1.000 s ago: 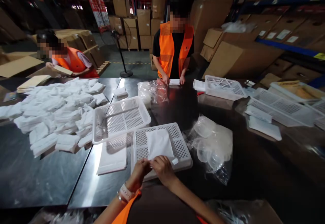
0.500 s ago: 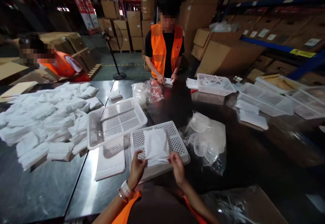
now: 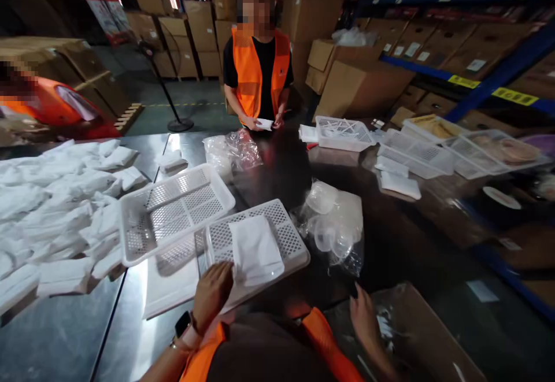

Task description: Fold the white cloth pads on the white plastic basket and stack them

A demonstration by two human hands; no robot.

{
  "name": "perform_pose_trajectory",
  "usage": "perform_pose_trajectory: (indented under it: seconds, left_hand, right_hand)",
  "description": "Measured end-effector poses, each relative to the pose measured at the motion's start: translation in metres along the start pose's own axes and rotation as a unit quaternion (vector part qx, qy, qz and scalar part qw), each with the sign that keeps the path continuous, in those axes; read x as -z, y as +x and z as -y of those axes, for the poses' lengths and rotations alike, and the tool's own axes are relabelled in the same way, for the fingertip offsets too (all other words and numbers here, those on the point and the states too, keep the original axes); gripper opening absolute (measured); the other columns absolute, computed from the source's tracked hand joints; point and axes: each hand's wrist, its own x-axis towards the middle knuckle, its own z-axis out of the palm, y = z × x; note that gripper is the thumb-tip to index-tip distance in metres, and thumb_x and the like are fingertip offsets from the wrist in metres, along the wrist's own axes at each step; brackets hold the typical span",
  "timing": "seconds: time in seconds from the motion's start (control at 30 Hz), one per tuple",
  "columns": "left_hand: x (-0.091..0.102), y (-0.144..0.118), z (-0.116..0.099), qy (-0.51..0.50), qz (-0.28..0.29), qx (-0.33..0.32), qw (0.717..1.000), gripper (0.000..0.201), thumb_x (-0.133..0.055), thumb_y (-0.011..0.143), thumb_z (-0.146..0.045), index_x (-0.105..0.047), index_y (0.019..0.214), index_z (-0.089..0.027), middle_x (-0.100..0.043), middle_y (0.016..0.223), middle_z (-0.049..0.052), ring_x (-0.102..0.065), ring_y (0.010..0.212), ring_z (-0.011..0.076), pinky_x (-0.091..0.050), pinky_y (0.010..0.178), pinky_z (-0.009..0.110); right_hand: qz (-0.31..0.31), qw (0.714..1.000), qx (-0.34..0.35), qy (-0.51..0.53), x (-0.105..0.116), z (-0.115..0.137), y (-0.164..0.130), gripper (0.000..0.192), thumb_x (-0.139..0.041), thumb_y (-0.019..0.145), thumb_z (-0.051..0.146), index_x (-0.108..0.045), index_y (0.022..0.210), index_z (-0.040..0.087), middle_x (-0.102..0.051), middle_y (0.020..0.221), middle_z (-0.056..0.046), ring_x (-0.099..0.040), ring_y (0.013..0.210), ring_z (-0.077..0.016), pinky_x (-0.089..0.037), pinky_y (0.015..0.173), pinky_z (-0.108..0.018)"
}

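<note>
A folded white cloth-like packet (image 3: 256, 250) lies flat on an upturned white perforated basket (image 3: 284, 226). My left hand (image 3: 213, 288) rests at the basket's near left side, its fingers lying by the packet's left edge; whether they touch it is unclear. To the lower right, my right hand (image 3: 365, 315) is away from the packet, fingers apart and holding nothing visible. It is over the near end of an open cardboard box (image 3: 427, 330) with clear plastic and thin white pieces inside. A second white basket (image 3: 130, 234) stands upright to the left, above flat white sheets (image 3: 169, 289).
A large heap of white packets (image 3: 65, 197) covers the table's left side. Bagged clear plastic cups (image 3: 336, 226) lie to the right. Across the table, a person in an orange vest (image 3: 260, 75) holds a small white item. More baskets (image 3: 344, 133) stand at the far right.
My right hand has left the packet and moved right and down to the cardboard box. My left hand has turned and lowered beside the packet. The view has swung to the right.
</note>
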Motion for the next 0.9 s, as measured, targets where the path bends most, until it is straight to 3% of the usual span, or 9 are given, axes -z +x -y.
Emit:
perform_pose_trajectory:
  seconds: [0.07,0.13,0.2,0.3,0.37,0.47,0.57,0.77,0.9]
  left_hand:
    - [-0.004,0.009,0.012,0.042,0.023,-0.038,0.998,0.045,-0.043,0.088,-0.008,-0.064,0.127,-0.017,-0.069,0.129,0.014,-0.063,0.122,0.0286,-0.053,0.102,0.046]
    - [-0.011,0.020,0.020,0.060,0.070,-0.074,0.993,0.055,-0.046,0.087,-0.008,-0.056,0.139,-0.021,-0.054,0.147,0.014,-0.049,0.137,0.0326,-0.044,0.110,0.054]
    - [-0.020,0.030,0.025,0.060,0.114,-0.115,0.985,0.059,-0.048,0.087,-0.009,-0.051,0.144,-0.026,-0.047,0.153,0.013,-0.043,0.142,0.0324,-0.038,0.114,0.056]
    - [-0.033,0.038,0.027,0.044,0.162,-0.171,0.971,0.059,-0.049,0.090,-0.012,-0.047,0.147,-0.029,-0.048,0.153,0.012,-0.043,0.143,0.0303,-0.037,0.115,0.055]
    - [-0.040,0.038,0.028,0.025,0.186,-0.179,0.966,0.059,-0.050,0.089,-0.012,-0.049,0.145,-0.030,-0.047,0.154,0.012,-0.041,0.144,0.0299,-0.037,0.115,0.055]
    - [-0.045,0.038,0.031,-0.028,0.217,-0.159,0.963,0.063,-0.048,0.084,-0.002,-0.056,0.139,-0.032,-0.045,0.156,0.009,-0.039,0.145,0.0277,-0.035,0.118,0.054]
    - [-0.044,0.043,0.034,-0.097,0.250,-0.134,0.954,0.067,-0.048,0.079,0.002,-0.061,0.134,-0.034,-0.042,0.158,0.005,-0.038,0.146,0.0271,-0.033,0.119,0.053]
    - [-0.040,0.057,0.039,-0.166,0.322,-0.102,0.927,0.061,-0.058,0.075,-0.004,-0.065,0.130,-0.031,-0.036,0.160,0.007,-0.033,0.148,0.0316,-0.029,0.121,0.057]
    - [-0.040,0.047,0.037,-0.231,0.264,-0.070,0.934,0.044,-0.058,0.087,-0.021,-0.065,0.130,-0.026,-0.048,0.153,0.012,-0.040,0.144,0.0296,-0.029,0.121,0.057]
  right_hand:
    - [0.120,0.972,0.172,-0.102,-0.046,0.013,0.015,0.022,-0.069,0.087,0.034,-0.072,0.108,0.031,-0.070,0.114,-0.012,-0.068,0.103,-0.0265,-0.057,0.088,-0.048]
    - [0.246,0.885,0.353,-0.181,-0.098,0.037,0.035,0.031,-0.063,0.089,0.024,-0.069,0.119,0.033,-0.068,0.124,-0.009,-0.064,0.117,-0.0274,-0.053,0.098,-0.052]
    - [0.353,0.785,0.466,-0.202,-0.148,0.064,0.057,0.044,-0.057,0.090,0.014,-0.062,0.129,0.035,-0.062,0.139,-0.004,-0.053,0.133,-0.0235,-0.044,0.111,-0.052]
    - [0.517,0.644,0.527,-0.199,-0.200,0.094,0.079,0.052,-0.057,0.087,0.010,-0.059,0.134,0.032,-0.051,0.150,-0.005,-0.039,0.144,-0.0215,-0.030,0.120,-0.051]
    - [0.581,0.593,0.521,-0.196,-0.217,0.098,0.085,0.049,-0.058,0.084,0.011,-0.063,0.131,0.023,-0.049,0.151,-0.012,-0.039,0.144,-0.0243,-0.028,0.121,-0.052]
    - [0.607,0.607,0.480,-0.180,-0.221,0.087,0.086,0.046,-0.054,0.082,0.008,-0.066,0.126,0.015,-0.053,0.146,-0.017,-0.044,0.141,-0.0266,-0.030,0.120,-0.052]
    - [0.617,0.645,0.425,-0.151,-0.218,0.073,0.085,0.051,-0.052,0.079,0.005,-0.066,0.127,0.015,-0.053,0.146,-0.015,-0.045,0.140,-0.0251,-0.033,0.119,-0.050]
    - [0.632,0.682,0.358,-0.085,-0.216,0.065,0.082,0.051,-0.054,0.077,0.007,-0.069,0.124,0.015,-0.055,0.143,-0.017,-0.047,0.138,-0.0269,-0.036,0.117,-0.050]
    - [0.587,0.760,0.279,-0.009,-0.213,0.068,0.071,0.034,-0.055,0.082,0.019,-0.075,0.110,0.017,-0.070,0.124,-0.014,-0.060,0.126,-0.0277,-0.041,0.113,-0.054]
